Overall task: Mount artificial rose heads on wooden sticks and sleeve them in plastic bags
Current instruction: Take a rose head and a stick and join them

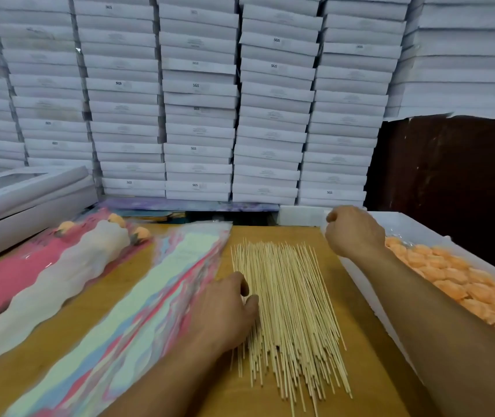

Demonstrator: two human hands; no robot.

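Wooden sticks fanned out on the table, center near. Left hand rests on their left edge, fingers curled, pinching at sticks. Right hand hovers far right, loosely fisted, holding nothing visible. Orange rose heads fill white tray right; plastic bags left.

Head-worn view, forward and down, close over the table

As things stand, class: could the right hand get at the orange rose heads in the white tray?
Probably yes. The right hand hovers at the white tray's open edge, with the orange rose heads lying uncovered just beyond it; nothing stands between.
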